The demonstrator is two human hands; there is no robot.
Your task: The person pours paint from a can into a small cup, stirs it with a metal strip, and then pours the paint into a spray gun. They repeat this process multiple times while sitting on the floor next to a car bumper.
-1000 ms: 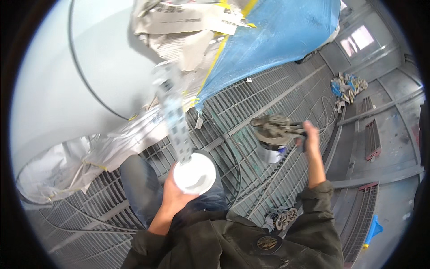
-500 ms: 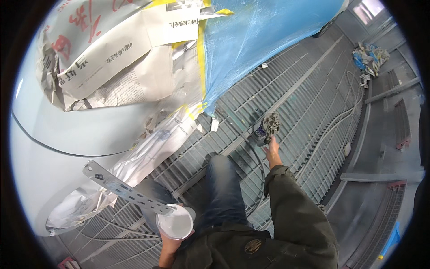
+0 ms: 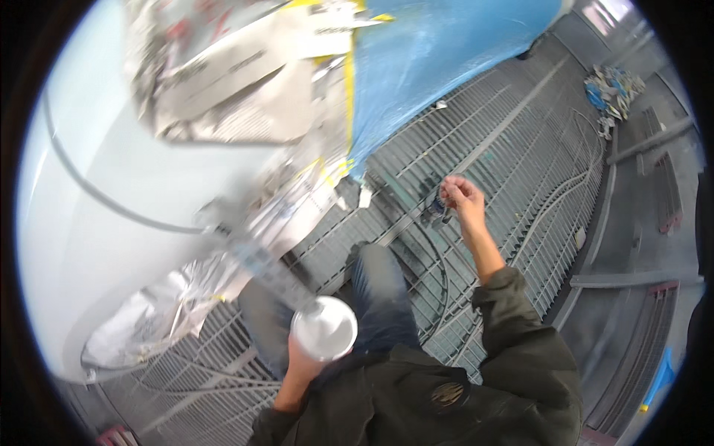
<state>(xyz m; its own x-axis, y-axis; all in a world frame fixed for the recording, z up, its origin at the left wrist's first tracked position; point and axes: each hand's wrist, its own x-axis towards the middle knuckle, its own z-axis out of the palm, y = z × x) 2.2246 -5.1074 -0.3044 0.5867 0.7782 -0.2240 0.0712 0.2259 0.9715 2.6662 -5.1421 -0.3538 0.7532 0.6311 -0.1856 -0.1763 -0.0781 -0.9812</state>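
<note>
The right grip (image 3: 462, 195) has let go of the dark tool (image 3: 431, 211) — and risen.

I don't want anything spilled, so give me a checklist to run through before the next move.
1. White cup supported: ok, gripped by the left hand.
2. Metal strip inside the cup: ok, lower end in, upper end jutting past the rim.
3. Cup's fill level: cannot tell, too blurred.
4. Right hand empty: cannot tell; fingers curled.
5. Dark object beyond the right hand, upright: cannot tell, mostly hidden.
</note>
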